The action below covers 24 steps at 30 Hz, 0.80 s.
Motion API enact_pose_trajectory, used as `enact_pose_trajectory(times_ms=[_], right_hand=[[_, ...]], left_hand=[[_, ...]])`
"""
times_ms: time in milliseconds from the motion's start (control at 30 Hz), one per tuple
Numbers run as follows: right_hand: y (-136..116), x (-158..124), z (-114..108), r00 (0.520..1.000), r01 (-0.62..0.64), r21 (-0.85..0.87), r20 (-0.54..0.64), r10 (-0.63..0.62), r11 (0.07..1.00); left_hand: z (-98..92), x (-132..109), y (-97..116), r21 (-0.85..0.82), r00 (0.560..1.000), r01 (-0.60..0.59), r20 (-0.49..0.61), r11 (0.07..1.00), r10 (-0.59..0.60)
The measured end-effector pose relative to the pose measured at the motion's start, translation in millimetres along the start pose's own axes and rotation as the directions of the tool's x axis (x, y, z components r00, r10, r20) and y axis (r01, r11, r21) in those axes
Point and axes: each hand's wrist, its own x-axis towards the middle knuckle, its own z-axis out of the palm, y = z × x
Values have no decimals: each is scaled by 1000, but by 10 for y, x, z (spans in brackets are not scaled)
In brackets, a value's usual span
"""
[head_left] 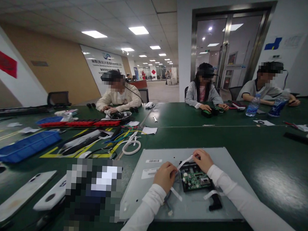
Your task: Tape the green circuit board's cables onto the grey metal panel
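Note:
A strip of white tape (185, 161) stretches between my two hands, above the far edge of a green circuit board (195, 178) in a black frame. My left hand (165, 176) pinches the near left end of the strip. The other end is pinched by my right hand (202, 160), higher and to the right. Under both hands lies a flat grey metal panel (150, 194) that carries the board. Another white tape piece (177, 194) sticks to the panel by the board. A thin cable with a pale connector (169, 209) lies below my left hand.
To the left are a roll of white tape (131, 147), a blue tray (25, 146), a white phone-like slab (20, 198) and several loose wires. A small wrench (155, 119) lies farther back. Three people sit across the table, near a water bottle (252, 106).

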Motion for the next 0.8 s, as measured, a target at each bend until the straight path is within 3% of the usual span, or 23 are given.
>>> enact_pose_trajectory(times_ms=[400, 800], right_hand=[[9, -13, -31, 999, -38, 21, 14, 38, 999], [-135, -39, -110, 996, -56, 232, 87, 36, 971]], left_hand=[[-29, 39, -67, -88, 999, -7, 35, 996, 10], [-60, 57, -117, -139, 997, -24, 70, 990, 33]])
